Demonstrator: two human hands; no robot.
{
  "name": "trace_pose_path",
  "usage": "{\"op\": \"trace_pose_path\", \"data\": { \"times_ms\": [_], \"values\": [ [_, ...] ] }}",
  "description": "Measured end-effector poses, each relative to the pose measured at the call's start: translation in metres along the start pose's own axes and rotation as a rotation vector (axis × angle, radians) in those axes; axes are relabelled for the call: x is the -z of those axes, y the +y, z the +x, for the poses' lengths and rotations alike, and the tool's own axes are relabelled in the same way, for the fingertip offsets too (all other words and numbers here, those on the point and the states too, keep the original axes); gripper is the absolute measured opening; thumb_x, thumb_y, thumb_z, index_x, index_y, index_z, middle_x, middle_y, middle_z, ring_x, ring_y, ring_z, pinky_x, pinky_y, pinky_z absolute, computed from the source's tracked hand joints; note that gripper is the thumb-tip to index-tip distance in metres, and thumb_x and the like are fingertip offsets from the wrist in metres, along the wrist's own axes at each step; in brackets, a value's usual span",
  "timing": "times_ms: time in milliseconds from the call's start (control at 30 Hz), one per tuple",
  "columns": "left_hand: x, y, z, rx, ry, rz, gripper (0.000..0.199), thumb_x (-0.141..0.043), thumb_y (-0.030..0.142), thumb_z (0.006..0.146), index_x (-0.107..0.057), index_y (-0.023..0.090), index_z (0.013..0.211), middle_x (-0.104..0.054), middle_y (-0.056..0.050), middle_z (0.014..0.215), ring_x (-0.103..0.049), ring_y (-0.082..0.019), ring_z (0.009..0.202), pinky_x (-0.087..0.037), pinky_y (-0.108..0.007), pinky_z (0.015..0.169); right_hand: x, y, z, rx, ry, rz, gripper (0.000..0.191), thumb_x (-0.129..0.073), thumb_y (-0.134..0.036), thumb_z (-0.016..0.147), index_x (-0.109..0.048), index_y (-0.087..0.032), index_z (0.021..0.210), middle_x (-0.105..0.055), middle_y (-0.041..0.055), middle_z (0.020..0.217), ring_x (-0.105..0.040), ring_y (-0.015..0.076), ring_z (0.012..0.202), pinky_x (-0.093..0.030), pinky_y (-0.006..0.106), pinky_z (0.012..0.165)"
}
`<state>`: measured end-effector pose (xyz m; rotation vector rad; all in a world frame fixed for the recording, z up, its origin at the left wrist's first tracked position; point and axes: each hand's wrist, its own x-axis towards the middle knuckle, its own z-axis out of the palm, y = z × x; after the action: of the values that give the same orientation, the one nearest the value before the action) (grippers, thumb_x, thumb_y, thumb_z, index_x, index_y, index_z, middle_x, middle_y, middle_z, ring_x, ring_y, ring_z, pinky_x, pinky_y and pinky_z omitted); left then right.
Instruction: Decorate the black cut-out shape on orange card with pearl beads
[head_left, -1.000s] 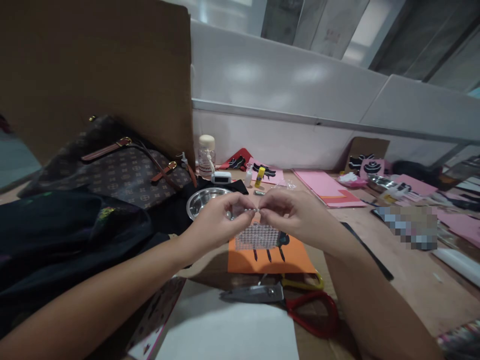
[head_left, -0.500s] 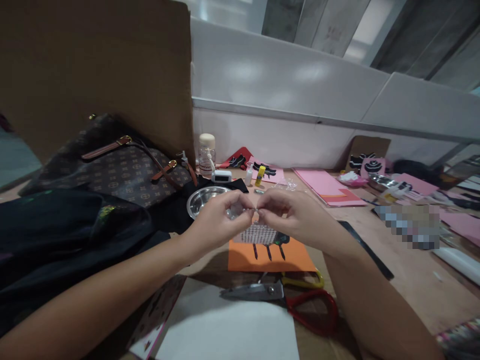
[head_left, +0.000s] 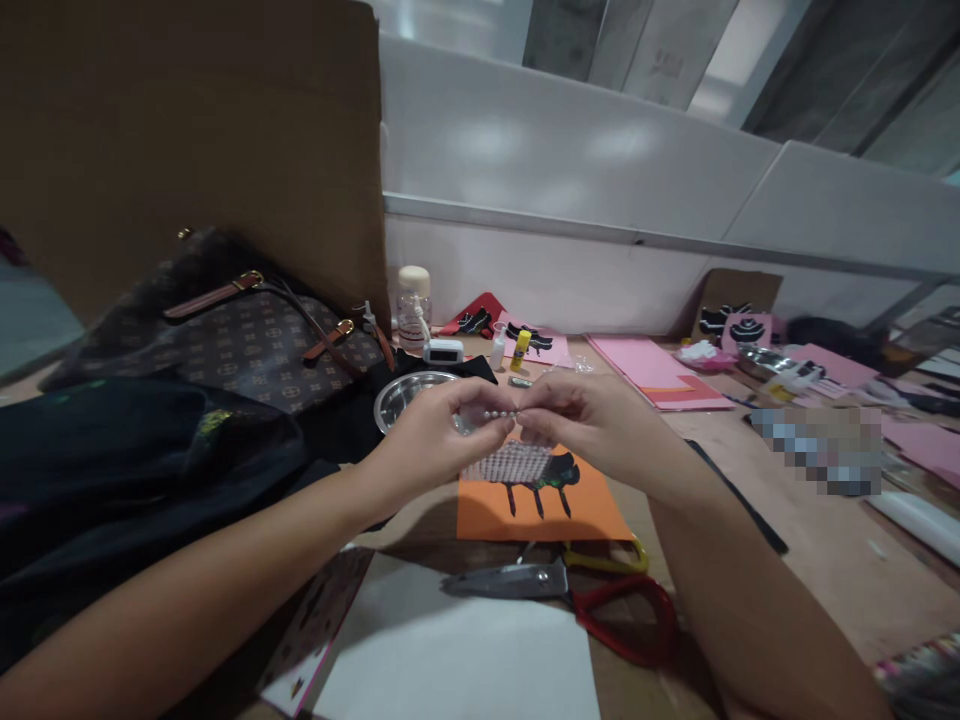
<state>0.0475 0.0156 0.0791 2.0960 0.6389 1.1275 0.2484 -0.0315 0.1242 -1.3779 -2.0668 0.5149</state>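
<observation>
A short row of small pearl-like beads [head_left: 500, 414] stretches between my two hands. My left hand [head_left: 427, 430] is closed around its left end, with finger and thumb bent together. The fingertips of my right hand [head_left: 577, 415] pinch its right end. Just below hangs a sheet of pearl beads [head_left: 510, 463] in close rows; which fingers carry it is hidden. Beneath lies orange paper [head_left: 487, 518] bearing a black, shiny cut-out shape [head_left: 561, 474] with three pointed strips. A steel bowl [head_left: 386, 403] stands behind my left hand, partly covered by it.
Scissors [head_left: 525, 580] with red and yellow handles lie on white paper [head_left: 450, 650] in front. Behind are a glue stick [head_left: 521, 350], a small bottle [head_left: 498, 346] and a drinking bottle [head_left: 414, 305]. Pink sheets [head_left: 637, 370] lie right; a patterned bag [head_left: 225, 340] stands left.
My hands have moved slightly apart, and the row of beads now shows between them. The sheet of beads has shifted a little left and up, uncovering more of the black shape.
</observation>
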Motion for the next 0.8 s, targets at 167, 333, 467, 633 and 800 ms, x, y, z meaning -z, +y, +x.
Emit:
{"op": "trace_pose_path", "data": {
  "times_ms": [167,333,467,633,800],
  "values": [
    [-0.0013,0.0006,-0.0002,-0.006,0.021,0.033,0.004,-0.066,0.021,0.087,-0.069,0.019,0.089,-0.072,0.002,0.086,-0.065,-0.012,0.08,-0.05,-0.023,0.074,0.0009,-0.0024,-0.0004,0.0,-0.015,-0.004,0.011,-0.059,-0.026,0.091,-0.069,-0.022,0.09,-0.072,0.0009,0.079,-0.067,0.0154,0.07,-0.05,0.027,0.06],
    [-0.0015,0.0015,0.0001,0.0,0.022,0.047,0.005,-0.065,0.02,0.086,-0.069,0.019,0.088,-0.072,0.001,0.086,-0.066,-0.014,0.08,-0.051,-0.025,0.074,0.0008,-0.0037,-0.0013,0.005,-0.024,-0.011,0.011,-0.059,-0.027,0.091,-0.068,-0.021,0.09,-0.072,0.0014,0.077,-0.067,0.0157,0.068,-0.051,0.028,0.062],
    [-0.0011,0.0025,0.0006,0.006,0.021,0.059,0.006,-0.065,0.021,0.086,-0.07,0.019,0.09,-0.073,0.0,0.087,-0.066,-0.015,0.081,-0.051,-0.027,0.076,0.0004,-0.0033,-0.0016,0.005,-0.012,-0.01,0.009,-0.06,-0.025,0.089,-0.068,-0.021,0.089,-0.072,0.0019,0.078,-0.067,0.0159,0.068,-0.051,0.028,0.06],
    [-0.0007,0.0045,0.0005,0.003,0.016,0.082,0.008,-0.063,0.02,0.087,-0.07,0.018,0.089,-0.072,-0.001,0.089,-0.065,-0.016,0.083,-0.05,-0.028,0.077,0.0006,-0.0031,-0.0013,0.005,0.009,-0.034,0.011,-0.059,-0.025,0.089,-0.069,-0.021,0.09,-0.072,0.0022,0.078,-0.067,0.017,0.072,-0.052,0.029,0.063],
    [-0.0018,0.0028,-0.0001,-0.017,0.031,0.096,0.005,-0.064,0.02,0.086,-0.068,0.018,0.087,-0.071,0.0,0.086,-0.064,-0.015,0.081,-0.048,-0.027,0.075,0.0001,-0.004,-0.0012,0.012,-0.005,-0.024,0.011,-0.06,-0.027,0.09,-0.069,-0.021,0.09,-0.07,0.0016,0.08,-0.065,0.0155,0.069,-0.049,0.027,0.06]
  ]
}}
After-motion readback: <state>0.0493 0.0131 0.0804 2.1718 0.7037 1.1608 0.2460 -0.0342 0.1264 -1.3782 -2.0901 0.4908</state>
